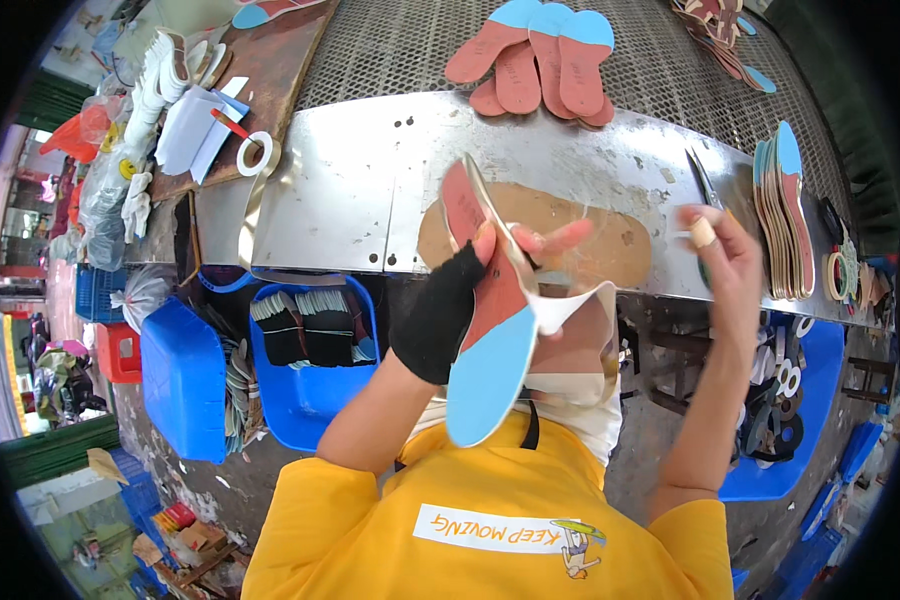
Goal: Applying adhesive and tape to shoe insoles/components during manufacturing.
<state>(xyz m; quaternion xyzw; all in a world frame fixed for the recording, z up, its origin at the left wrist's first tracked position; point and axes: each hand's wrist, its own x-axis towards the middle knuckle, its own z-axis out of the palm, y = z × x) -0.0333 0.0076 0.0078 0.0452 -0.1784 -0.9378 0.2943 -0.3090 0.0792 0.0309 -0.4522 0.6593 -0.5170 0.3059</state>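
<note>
My left hand point(438, 310), in a black fingerless glove, grips a shoe insole point(500, 310) with a red-brown body and a light blue end pointing down towards me. Another red-brown and cream layer point(460, 205) stands up from its far end, and the fingers come out on the right side. A white flap point(567, 308) shows just right of the insole. My right hand point(720, 245) is raised apart from it, fingers bent and blurred, with a tan wrap on one finger. Close beside that hand lies a pointed dark tool point(703, 180), perhaps scissors, partly hidden behind it.
A brown board point(620, 245) lies on the metal bench point(350, 180). Insoles are piled on the mesh surface point(390, 50) beyond, and an insole stack point(785, 220) stands at right. Blue bins point(310, 425) sit below. A tape roll point(258, 153) lies at left.
</note>
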